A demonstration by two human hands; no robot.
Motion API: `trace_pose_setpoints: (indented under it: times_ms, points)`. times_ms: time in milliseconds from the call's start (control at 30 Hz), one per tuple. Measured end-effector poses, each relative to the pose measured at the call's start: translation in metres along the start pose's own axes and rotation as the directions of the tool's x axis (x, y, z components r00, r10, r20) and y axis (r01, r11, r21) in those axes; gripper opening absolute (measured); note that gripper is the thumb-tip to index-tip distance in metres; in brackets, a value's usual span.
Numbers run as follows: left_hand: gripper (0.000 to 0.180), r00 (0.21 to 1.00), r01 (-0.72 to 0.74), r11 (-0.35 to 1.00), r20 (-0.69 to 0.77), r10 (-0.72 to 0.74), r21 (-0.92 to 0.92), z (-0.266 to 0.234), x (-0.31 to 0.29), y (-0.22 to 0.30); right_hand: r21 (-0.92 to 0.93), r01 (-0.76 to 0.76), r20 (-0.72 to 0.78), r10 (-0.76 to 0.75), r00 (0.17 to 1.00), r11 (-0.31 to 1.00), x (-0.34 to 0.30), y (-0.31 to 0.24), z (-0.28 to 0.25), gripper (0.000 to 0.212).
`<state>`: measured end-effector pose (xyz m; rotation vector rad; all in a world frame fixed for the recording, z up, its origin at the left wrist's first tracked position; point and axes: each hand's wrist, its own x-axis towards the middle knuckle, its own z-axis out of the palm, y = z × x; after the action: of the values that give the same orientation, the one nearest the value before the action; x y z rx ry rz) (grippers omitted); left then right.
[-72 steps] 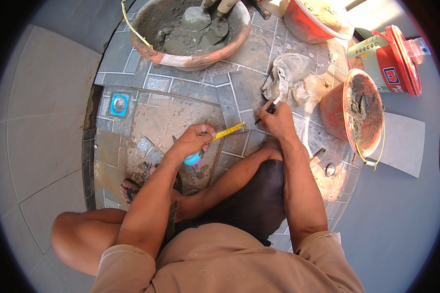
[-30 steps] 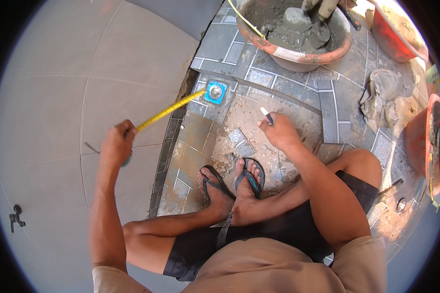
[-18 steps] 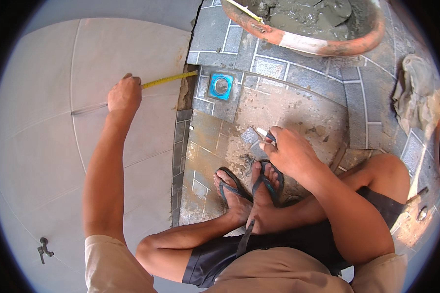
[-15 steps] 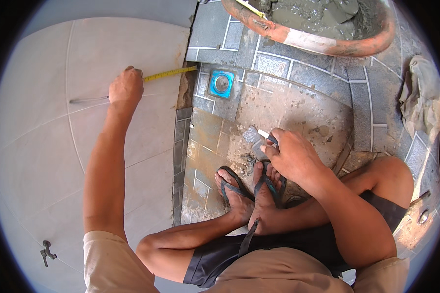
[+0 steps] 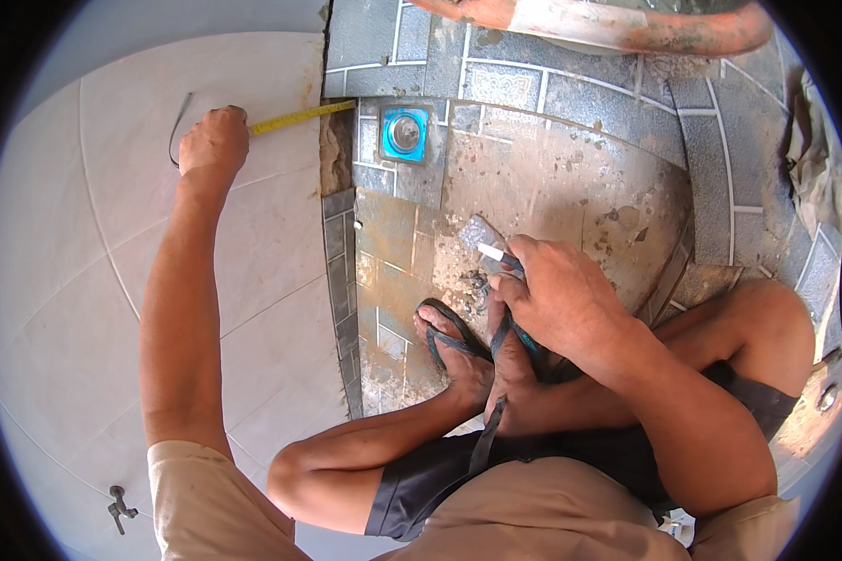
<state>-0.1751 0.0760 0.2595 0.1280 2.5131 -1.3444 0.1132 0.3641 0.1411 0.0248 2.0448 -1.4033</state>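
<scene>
My left hand [image 5: 213,142] is closed around a tape measure whose case is hidden in the fist. Its yellow blade [image 5: 301,118] stretches right across the pale wall tiles to the corner where wall meets floor, close to a blue-framed square drain [image 5: 405,134]. A thin dark wrist cord [image 5: 175,126] loops out beside the fist. Over the bare floor patch, my right hand [image 5: 566,294] grips a dark marker pen [image 5: 496,253] with a white end pointing left, between thumb and fingers. The pen touches no surface that I can make out.
An orange-rimmed tub [image 5: 683,35] stands on the grey patterned floor tiles [image 5: 589,93] at the far side. A crumpled grey cloth [image 5: 819,154] lies at the right. Loose debris covers the rough floor patch [image 5: 571,187] near my sandalled feet. A wall tap [image 5: 120,510] sticks out at lower left.
The view has shifted, moving the tub partly out at the top. The cord by my left hand has swung from pointing sideways to curving upward. Both hands keep their holds.
</scene>
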Motion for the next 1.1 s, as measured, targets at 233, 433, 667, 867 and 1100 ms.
trace_pose_setpoints:
  times_ms: [233, 433, 667, 867, 1100]
  points:
    - [0.017, 1.0, -0.013, 0.997, 0.0, 0.013, 0.074, -0.009, 0.01, 0.009, 0.04, 0.03, -0.001, -0.03, 1.0, 0.999, -0.004, 0.001, -0.002, 0.026]
    - [0.019, 1.0, -0.014, 0.995, 0.01, 0.013, 0.094, -0.014, 0.015, 0.014, 0.087, 0.038, -0.017, -0.037, 0.999, 0.995, -0.007, 0.001, -0.002, 0.024]
    - [0.022, 0.999, -0.018, 0.995, 0.053, 0.013, 0.103, -0.016, 0.024, 0.025, 0.072, 0.061, 0.002, -0.061, 0.998, 0.996, -0.01, 0.0, -0.007, 0.027]
    - [0.024, 0.995, -0.088, 0.989, 0.061, 0.081, 0.119, -0.007, 0.039, 0.045, 0.124, 0.05, -0.012, -0.049, 0.999, 0.991, -0.011, 0.0, -0.007, 0.023]
    - [0.027, 0.985, -0.151, 0.986, 0.091, 0.145, 0.065, 0.018, 0.062, 0.073, 0.112, 0.06, -0.012, -0.059, 0.998, 0.992, -0.011, 0.0, -0.012, 0.028]
